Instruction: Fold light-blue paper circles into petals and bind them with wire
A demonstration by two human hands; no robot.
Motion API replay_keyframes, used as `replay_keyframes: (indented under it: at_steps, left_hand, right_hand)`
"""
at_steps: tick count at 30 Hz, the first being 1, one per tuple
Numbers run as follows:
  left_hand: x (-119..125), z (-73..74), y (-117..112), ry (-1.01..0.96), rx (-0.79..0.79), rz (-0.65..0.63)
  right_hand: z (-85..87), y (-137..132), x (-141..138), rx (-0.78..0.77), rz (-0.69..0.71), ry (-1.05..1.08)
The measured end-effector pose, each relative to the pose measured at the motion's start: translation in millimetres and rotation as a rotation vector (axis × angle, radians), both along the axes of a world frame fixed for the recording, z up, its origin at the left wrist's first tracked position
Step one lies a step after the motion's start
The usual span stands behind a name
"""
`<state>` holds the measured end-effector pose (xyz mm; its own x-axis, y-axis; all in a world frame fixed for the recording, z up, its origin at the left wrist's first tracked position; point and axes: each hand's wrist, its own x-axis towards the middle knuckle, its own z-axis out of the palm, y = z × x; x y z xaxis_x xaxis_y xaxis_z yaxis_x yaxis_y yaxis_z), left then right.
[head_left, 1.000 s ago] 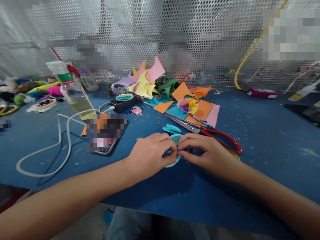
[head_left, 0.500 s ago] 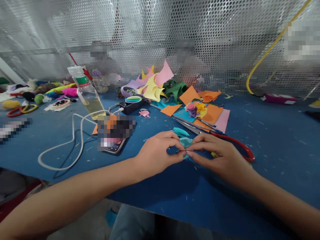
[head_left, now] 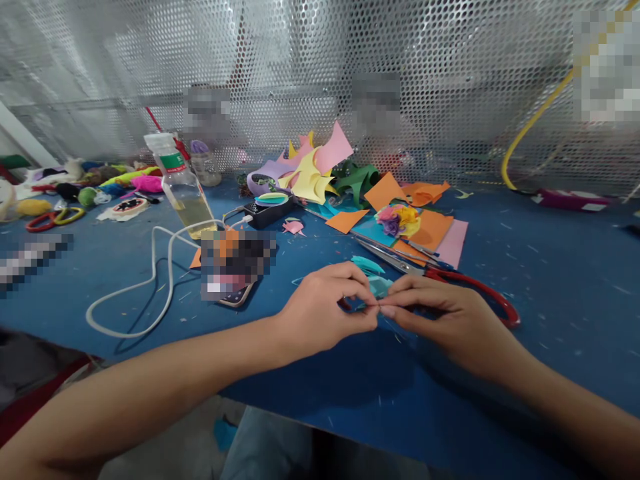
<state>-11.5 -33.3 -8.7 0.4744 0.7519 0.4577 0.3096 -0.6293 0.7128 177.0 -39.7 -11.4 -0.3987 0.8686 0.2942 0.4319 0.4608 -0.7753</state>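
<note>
My left hand [head_left: 325, 310] and my right hand [head_left: 440, 320] meet fingertip to fingertip just above the blue table [head_left: 550, 280], pinching a small teal paper piece [head_left: 379, 287] between them. Most of the paper is hidden by my fingers. Another teal paper scrap [head_left: 367, 265] lies just beyond my hands. Red-handled scissors [head_left: 450, 277] lie right behind my right hand.
A phone [head_left: 233, 267] with a white cable [head_left: 150, 280] lies to the left. A bottle of yellowish liquid [head_left: 181, 187] stands behind it. Coloured paper scraps [head_left: 350, 187] and a small paper flower [head_left: 397, 219] are piled at the back, before a perforated metal wall [head_left: 300, 67].
The teal piece looked like a wider disc earlier; now it is bunched smaller between my fingertips. The view has shifted slightly left.
</note>
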Motion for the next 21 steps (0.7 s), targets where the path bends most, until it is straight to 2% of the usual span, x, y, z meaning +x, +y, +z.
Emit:
replay_keyframes:
  at_steps: [7, 14, 21]
  left_hand:
    - [-0.1, -2.1, -0.1, 0.002, 0.11, 0.002]
    - [0.2, -2.1, 0.5, -0.034, 0.15, 0.039]
    - [0.5, -0.3, 0.2, -0.052, 0.184, 0.045]
  right_hand:
    - [-1.7, -0.2, -0.1, -0.003, -0.014, 0.011]
    - [1.3, 1.9, -1.2, -0.043, -0.1, 0.044]
    - [4.4, 0.9, -1.6, -0.102, -0.065, 0.124]
